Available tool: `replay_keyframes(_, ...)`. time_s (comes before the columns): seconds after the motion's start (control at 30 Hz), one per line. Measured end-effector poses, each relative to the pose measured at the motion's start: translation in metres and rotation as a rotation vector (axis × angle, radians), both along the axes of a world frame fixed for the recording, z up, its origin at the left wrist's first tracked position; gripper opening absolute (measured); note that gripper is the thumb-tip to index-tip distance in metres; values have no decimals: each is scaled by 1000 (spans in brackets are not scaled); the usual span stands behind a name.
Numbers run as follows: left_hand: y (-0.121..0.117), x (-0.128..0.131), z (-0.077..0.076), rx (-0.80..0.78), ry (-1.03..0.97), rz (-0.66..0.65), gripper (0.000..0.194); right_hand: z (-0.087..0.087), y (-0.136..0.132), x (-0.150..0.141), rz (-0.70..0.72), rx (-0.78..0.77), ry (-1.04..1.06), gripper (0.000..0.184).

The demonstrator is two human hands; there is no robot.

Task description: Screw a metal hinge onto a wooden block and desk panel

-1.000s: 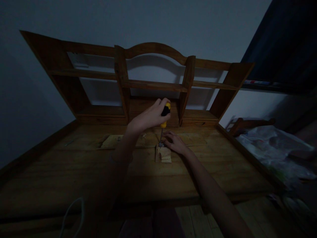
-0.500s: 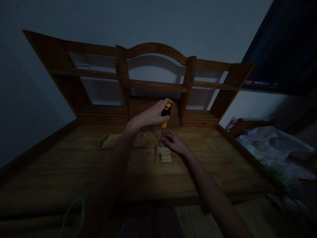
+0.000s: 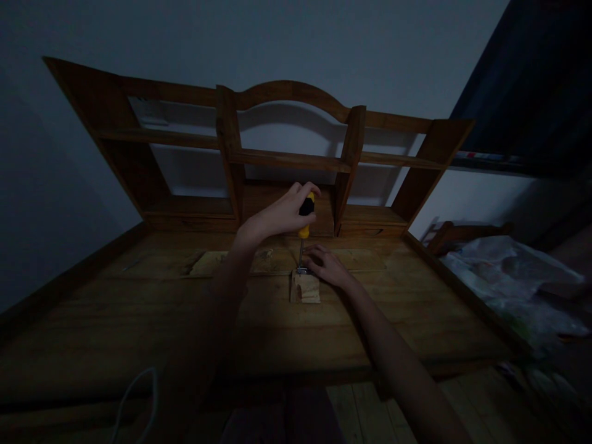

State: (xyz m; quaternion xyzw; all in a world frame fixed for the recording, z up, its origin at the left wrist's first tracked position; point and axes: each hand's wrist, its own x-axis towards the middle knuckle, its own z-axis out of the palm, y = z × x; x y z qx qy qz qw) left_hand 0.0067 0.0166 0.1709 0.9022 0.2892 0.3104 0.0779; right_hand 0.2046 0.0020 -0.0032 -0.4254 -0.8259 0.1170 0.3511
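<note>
My left hand (image 3: 289, 209) is wrapped round the yellow and black handle of a screwdriver (image 3: 304, 233). Its shaft points down, slightly tilted, and its tip meets a small metal bracket (image 3: 303, 271). Under the bracket lies a short wood block (image 3: 306, 288) with a rough, splintered face. From the right, my right hand (image 3: 326, 266) rests low with bent fingers pressed against the bracket and the block's far edge. Any screw at the tip is too small to make out.
A splintered wood board (image 3: 210, 264) lies across the wooden desk (image 3: 277, 345) behind the block. The shelf unit (image 3: 291, 161) rises at the back. A white cable (image 3: 155, 394) loops at the front left; a plastic bag (image 3: 509, 265) is beyond the right edge.
My left hand and the screwdriver handle have shifted slightly left, so the shaft stands a little more upright. My right hand and the block stay in place.
</note>
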Motion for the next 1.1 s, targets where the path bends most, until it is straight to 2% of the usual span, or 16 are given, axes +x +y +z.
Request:
replay_keyframes(0.1,3,-6,3,-26,29,-97,51,0,1,0,-4,-11,0,24)
replay_keyframes(0.17,3,-7,4,-32,29,-120,49,-1,1,1,-9,-25,-7,25)
replay_keyframes(0.37,3,0,-1,38,-25,3,44,-2,2,1,2,-3,4,25)
replay_keyframes(0.6,3,-7,2,-92,32,-83,51,-3,2,0,9,-1,13,22)
replay_keyframes(0.67,4,-7,2,-83,22,-92,48,-2,2,0,1,-7,12,22)
replay_keyframes(0.9,7,6,-5,1,-19,3,45,-2,2,0,1,5,2,20)
replay_keyframes(1.0,6,4,-4,-34,-13,-75,45,-2,2,1,9,3,-4,21)
replay_keyframes(1.1,3,-1,1,-73,-32,-153,53,-2,2,1,3,-2,-5,23)
